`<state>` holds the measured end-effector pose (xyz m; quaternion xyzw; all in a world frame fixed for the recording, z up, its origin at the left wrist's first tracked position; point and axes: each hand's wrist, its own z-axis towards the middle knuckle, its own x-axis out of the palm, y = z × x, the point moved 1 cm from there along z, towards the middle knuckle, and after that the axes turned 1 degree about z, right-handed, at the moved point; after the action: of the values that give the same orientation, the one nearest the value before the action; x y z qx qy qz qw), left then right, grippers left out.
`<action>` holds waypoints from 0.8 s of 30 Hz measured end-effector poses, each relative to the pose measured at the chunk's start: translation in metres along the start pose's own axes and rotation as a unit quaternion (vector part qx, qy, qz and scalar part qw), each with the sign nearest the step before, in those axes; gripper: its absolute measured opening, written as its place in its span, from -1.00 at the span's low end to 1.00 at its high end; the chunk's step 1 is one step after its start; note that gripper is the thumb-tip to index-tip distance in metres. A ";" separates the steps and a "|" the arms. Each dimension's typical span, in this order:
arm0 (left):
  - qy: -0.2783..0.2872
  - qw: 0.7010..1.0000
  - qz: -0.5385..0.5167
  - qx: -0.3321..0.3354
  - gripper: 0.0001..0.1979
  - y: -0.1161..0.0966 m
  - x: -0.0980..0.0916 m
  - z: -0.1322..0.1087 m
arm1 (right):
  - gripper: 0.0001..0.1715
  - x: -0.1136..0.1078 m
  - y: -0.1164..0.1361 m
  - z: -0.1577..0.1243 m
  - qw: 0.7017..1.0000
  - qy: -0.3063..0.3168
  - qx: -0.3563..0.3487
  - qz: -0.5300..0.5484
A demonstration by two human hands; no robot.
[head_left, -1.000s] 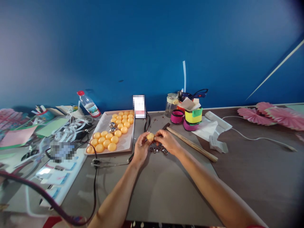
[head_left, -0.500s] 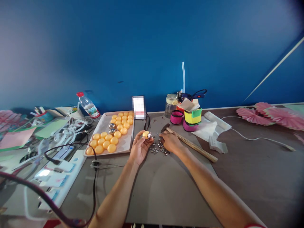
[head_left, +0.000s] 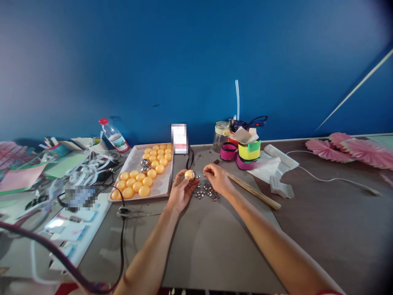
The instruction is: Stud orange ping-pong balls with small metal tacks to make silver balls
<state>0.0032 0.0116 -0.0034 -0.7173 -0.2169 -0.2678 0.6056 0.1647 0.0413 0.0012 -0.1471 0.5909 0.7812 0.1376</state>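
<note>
My left hand point(head_left: 181, 190) is closed around an orange ball point(head_left: 189, 174), which looks like a ping-pong ball. Shiny silver pieces cover the ball's right side. Just to its right, the fingertips of my right hand point(head_left: 217, 177) are pinched together on a small silver stud point(head_left: 204, 172), apart from the ball. Beneath and between my hands lies a loose scatter of silver studs point(head_left: 201, 193) on the mat. A hammer point(head_left: 253, 189) rests behind my right hand, which hides part of it.
To the left, a white tray point(head_left: 161, 186) holds several orange balls point(head_left: 144, 191) and two silver-covered balls point(head_left: 145, 169). A phone point(head_left: 179, 139) leans against the wall. A glass jar point(head_left: 221, 137), pink tape roll point(head_left: 228, 151) and yellow holder point(head_left: 249, 152) stand at the back. Cables point(head_left: 123, 229) cross the left side.
My right hand has risen from the scattered studs and moved slightly left toward the ball, its fingertips now pinched. My left hand keeps the ball in nearly the same place, turned slightly.
</note>
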 end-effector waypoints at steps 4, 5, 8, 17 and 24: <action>-0.008 1.000 -0.006 0.000 -0.58 0.001 0.000 0.001 | -0.82 0.005 0.005 -0.002 0.972 0.082 0.073 0.208; -0.008 1.000 -0.009 0.000 -0.59 0.000 0.000 0.001 | -0.81 0.006 0.007 -0.003 0.962 0.098 0.081 0.243; -0.005 1.000 -0.014 0.004 -0.64 0.000 0.001 0.000 | -0.79 0.010 0.012 -0.006 0.946 0.114 0.094 0.290; 0.002 1.000 0.011 0.017 -0.67 0.003 -0.001 0.001 | -0.89 0.017 0.022 -0.011 0.979 0.056 0.074 0.180; 0.008 0.999 0.027 0.024 -0.61 0.005 0.002 0.001 | -0.85 0.018 0.023 -0.011 0.984 0.052 0.065 0.157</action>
<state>0.0082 0.0115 -0.0059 -0.7058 -0.1992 -0.2514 0.6317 0.1397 0.0251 0.0114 -0.0837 0.6624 0.7444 -0.0085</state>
